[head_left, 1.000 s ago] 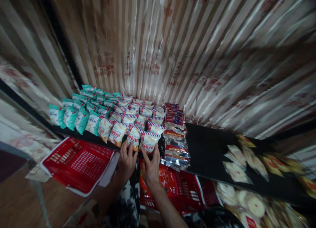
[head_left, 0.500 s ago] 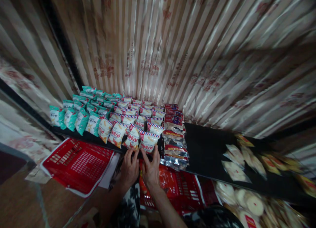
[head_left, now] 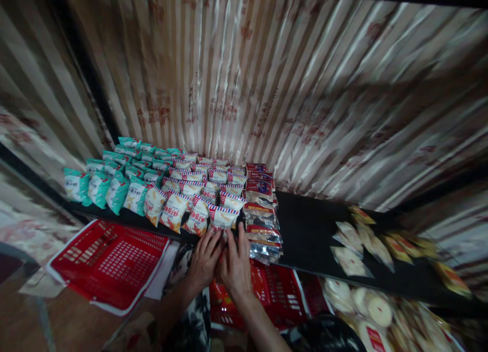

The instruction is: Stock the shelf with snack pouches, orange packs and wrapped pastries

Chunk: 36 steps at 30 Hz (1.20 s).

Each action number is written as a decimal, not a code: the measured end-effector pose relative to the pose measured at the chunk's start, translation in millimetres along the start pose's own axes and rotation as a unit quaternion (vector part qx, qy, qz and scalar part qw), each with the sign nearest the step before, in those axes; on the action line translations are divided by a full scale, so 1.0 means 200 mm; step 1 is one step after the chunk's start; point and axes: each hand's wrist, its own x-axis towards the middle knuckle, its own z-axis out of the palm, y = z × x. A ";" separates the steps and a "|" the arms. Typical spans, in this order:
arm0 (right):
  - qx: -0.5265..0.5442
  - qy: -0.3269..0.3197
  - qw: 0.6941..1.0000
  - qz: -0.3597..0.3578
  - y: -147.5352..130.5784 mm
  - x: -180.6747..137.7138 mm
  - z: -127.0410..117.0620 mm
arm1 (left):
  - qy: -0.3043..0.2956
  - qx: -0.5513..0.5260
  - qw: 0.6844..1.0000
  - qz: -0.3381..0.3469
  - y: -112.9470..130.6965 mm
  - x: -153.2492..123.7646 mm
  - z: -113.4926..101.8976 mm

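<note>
A white snack bag (head_left: 223,218) with a red-and-blue striped top edge stands at the front of the black shelf. My left hand (head_left: 206,259) is at its lower left, fingers stretched towards its base. On the lower right, my right hand (head_left: 235,270) has its fingers extended and spread, one reaching up beside the bag. Both hands appear to touch the bag without wrapping round it; the exact fingertip contact is hard to see. Rows of matching white bags (head_left: 173,210) stand behind and to the left. Just right of my right hand are stacked dark-and-silver packets (head_left: 262,221).
Teal snack bags (head_left: 136,194) fill the shelf's left end. Loose clear and yellow packets (head_left: 351,260) lie on the black shelf (head_left: 305,235) at right. Below are an empty-looking red basket (head_left: 114,260), another red basket (head_left: 280,291) holding orange packages, and round pale packs (head_left: 379,311).
The view has shifted, so the shelf appears slightly further left and lower. My hands have come closer together at the front white bag, and my right fingers reach along its right side.
</note>
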 end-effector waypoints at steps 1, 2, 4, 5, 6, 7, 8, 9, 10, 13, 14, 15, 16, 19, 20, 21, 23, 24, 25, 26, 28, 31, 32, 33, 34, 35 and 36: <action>-0.003 0.002 1.000 -0.005 0.01 0.03 -0.02 | 0.003 -0.005 1.000 0.000 0.01 0.00 0.01; -0.005 0.003 1.000 -0.011 0.02 0.07 -0.04 | 0.005 -0.010 1.000 -0.001 0.01 0.01 0.03; -0.006 0.004 1.000 -0.025 0.04 0.15 -0.07 | 0.003 -0.014 1.000 -0.010 0.03 0.01 0.04; -0.007 0.003 0.999 -0.036 0.06 0.20 -0.09 | 0.001 -0.014 1.000 -0.015 0.03 0.01 0.05; -0.009 0.004 0.999 -0.048 0.07 0.26 -0.10 | 0.001 -0.012 1.000 -0.018 0.03 0.01 0.05; -0.013 0.002 0.998 -0.061 0.09 0.32 -0.11 | 0.000 -0.010 1.000 -0.019 0.04 0.01 0.05; -0.020 -0.008 0.997 -0.071 0.10 0.38 -0.11 | 0.000 -0.007 1.000 -0.019 0.04 0.01 0.05; -0.028 -0.022 0.996 -0.081 0.10 0.45 -0.12 | 0.002 -0.005 1.000 -0.018 0.04 0.01 0.04; -0.037 -0.043 0.994 -0.090 0.11 0.52 -0.11 | 0.003 -0.004 1.000 -0.017 0.04 0.01 0.04; -0.073 -0.136 0.981 -0.113 0.10 0.75 -0.08 | 0.001 0.003 1.000 -0.017 0.04 0.01 0.04; -0.086 -0.169 0.975 -0.119 0.09 0.83 -0.06 | 0.001 0.006 1.000 -0.017 0.04 0.01 0.04; -0.100 -0.208 0.964 -0.129 0.08 0.90 -0.04 | 0.001 0.008 1.000 -0.019 0.04 0.02 0.04; -0.118 -0.250 0.951 -0.136 0.07 0.97 -0.01 | -0.001 0.010 1.000 -0.022 0.04 0.02 0.04; -0.183 -0.330 0.918 -0.127 0.04 1.13 0.08 | -0.004 0.015 1.000 -0.026 0.04 0.02 0.04; -0.196 -0.339 0.912 -0.121 0.03 1.17 0.12 | -0.004 0.016 1.000 -0.026 0.04 0.02 0.04; -0.203 -0.342 0.910 -0.118 0.03 1.20 0.15 | -0.002 0.016 1.000 -0.026 0.04 0.02 0.04; -0.214 -0.348 0.906 -0.112 0.02 1.23 0.22 | 0.002 0.014 1.000 -0.024 0.04 0.01 0.06; -0.220 -0.352 0.903 -0.109 0.02 1.23 0.24 | 0.003 0.014 1.000 -0.024 0.04 0.01 0.06; -0.226 -0.355 0.901 -0.105 0.01 1.24 0.27 | 0.003 0.015 1.000 -0.022 0.04 0.01 0.07; -0.231 -0.357 0.899 -0.101 0.01 1.24 0.29 | 0.002 0.017 1.000 -0.019 0.03 0.01 0.08; -0.238 -0.362 0.896 -0.095 0.01 1.23 0.32 | 0.002 0.016 1.000 -0.016 0.03 0.00 0.08; -0.238 -0.369 0.894 -0.094 0.03 1.24 0.34 | 0.004 0.009 1.000 -0.018 0.03 0.00 0.09; -0.235 -0.371 0.893 -0.096 0.03 1.24 0.34 | 0.005 0.007 1.000 -0.019 0.03 0.00 0.09; -0.231 -0.373 0.893 -0.100 0.04 1.24 0.34 | 0.004 0.006 1.000 -0.020 0.02 0.00 0.09; -0.226 -0.374 0.893 -0.105 0.04 1.24 0.33 | 0.003 0.007 1.000 -0.021 0.02 0.00 0.09; -0.220 -0.375 0.894 -0.110 0.04 1.24 0.33 | 0.002 0.008 1.000 -0.022 0.02 0.00 0.10; -0.213 -0.375 0.895 -0.114 0.05 1.24 0.33 | 0.002 0.010 1.000 -0.023 0.02 0.00 0.10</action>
